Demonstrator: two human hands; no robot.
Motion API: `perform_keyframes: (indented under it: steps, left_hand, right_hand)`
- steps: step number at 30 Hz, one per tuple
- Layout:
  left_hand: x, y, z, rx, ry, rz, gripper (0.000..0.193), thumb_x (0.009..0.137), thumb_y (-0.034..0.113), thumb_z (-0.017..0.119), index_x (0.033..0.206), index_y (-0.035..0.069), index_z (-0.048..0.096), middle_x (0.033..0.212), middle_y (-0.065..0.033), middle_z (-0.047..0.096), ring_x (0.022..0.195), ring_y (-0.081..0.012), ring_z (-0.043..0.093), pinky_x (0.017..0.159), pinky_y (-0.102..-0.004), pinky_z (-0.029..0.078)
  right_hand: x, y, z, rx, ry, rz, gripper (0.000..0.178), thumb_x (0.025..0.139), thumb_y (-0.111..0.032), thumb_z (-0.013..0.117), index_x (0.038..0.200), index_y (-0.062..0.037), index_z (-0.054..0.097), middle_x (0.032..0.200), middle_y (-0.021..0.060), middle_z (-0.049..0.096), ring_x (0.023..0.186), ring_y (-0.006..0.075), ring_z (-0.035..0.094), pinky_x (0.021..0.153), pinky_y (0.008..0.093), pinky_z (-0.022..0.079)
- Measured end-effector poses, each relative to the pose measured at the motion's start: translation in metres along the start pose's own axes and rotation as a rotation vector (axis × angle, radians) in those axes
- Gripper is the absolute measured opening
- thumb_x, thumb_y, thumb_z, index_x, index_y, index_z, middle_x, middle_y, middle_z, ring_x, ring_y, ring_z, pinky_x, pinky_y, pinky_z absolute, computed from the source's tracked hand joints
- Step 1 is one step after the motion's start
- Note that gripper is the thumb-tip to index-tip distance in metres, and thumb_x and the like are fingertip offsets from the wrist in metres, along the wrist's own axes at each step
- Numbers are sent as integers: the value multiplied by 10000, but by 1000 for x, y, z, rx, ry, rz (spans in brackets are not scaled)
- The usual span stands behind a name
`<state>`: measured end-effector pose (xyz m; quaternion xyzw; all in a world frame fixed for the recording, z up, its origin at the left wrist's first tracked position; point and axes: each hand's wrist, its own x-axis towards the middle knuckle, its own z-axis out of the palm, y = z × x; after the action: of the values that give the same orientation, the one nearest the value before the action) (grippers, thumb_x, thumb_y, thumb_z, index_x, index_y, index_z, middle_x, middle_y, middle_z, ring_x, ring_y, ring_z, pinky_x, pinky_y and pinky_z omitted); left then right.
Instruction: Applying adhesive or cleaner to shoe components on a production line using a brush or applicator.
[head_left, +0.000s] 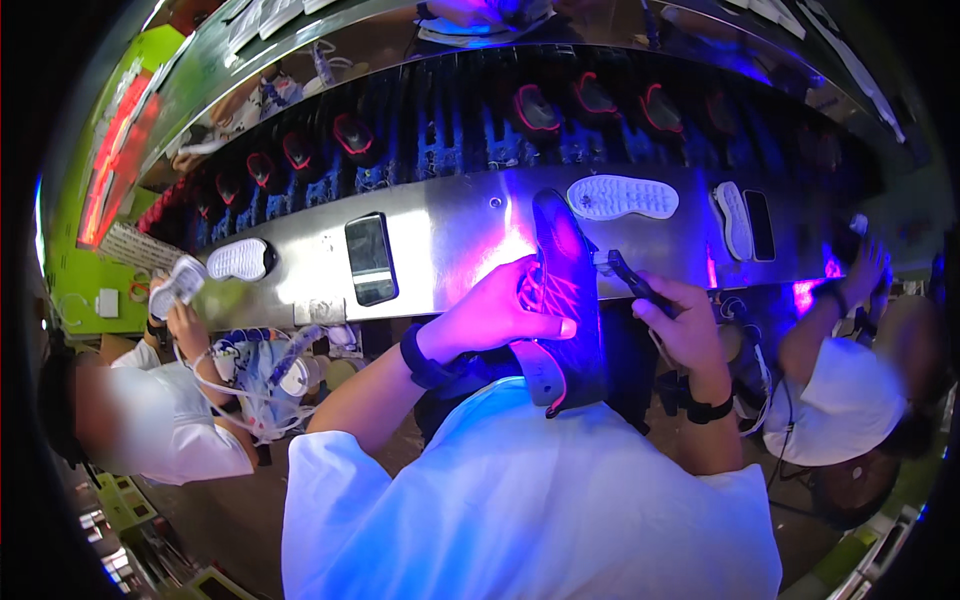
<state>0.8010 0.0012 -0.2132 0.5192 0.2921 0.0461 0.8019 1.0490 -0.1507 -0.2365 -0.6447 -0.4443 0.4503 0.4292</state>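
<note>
Head view, held shoe (582,285), metal bench (435,235), slats (440,145) beyond, people (190,430) alongside

The dark shoe (583,345) is held lengthwise, its narrow toe pointing away from the person; at its near end a greyish flap with a pink edge shows. The black-handled tool (634,278) slants at its right, the pale tip just beside it.
</note>
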Motion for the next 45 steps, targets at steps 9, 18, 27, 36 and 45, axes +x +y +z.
perform_keyframes:
  steps: [9, 18, 27, 36, 45]
  left_hand:
    - [-11, 13, -5, -135, -20, 86, 584, 811, 149, 816, 1296, 1, 526, 1149, -67, 669, 1065, -154, 647, 967, -325, 511]
    - [-14, 2, -25, -222, 24, 89, 482, 852, 139, 775, 1264, -4, 572, 1135, -48, 673, 1024, -121, 644, 930, -294, 519]
    - [-3, -1, -36, -88, 204, 174, 476, 826, 104, 795, 1238, -16, 589, 1069, -81, 699, 957, -150, 680, 856, -314, 563]
    - [4, 18, -7, -204, 224, 8, 445, 857, 119, 763, 1240, 4, 567, 1092, -73, 681, 973, -141, 663, 860, -298, 541]
    - [9, 4, 0, -385, 218, -148, 357, 979, 252, 625, 1234, 10, 564, 1084, -77, 685, 976, -150, 676, 903, -307, 527]
  right_hand:
    - [26, -26, 11, 27, -5, 15, 367, 876, -58, 723, 1234, 1, 667, 1062, 75, 721, 963, 123, 635, 878, 284, 491]
    - [23, -32, 35, 269, -59, 178, 363, 900, -33, 696, 1260, -9, 656, 1005, 40, 703, 886, 114, 630, 829, 282, 501]
    - [-17, -46, -11, -40, -268, 261, 385, 857, -99, 743, 1226, -18, 669, 1008, 81, 726, 887, 147, 657, 823, 305, 510]
    - [-19, -48, -43, -163, -271, 73, 349, 804, -23, 756, 1150, -25, 708, 930, 83, 699, 849, 140, 618, 779, 285, 477]
    - [-29, -40, -46, -328, -96, -66, 376, 773, -38, 771, 1143, -36, 709, 713, 90, 573, 617, 173, 529, 592, 290, 406]
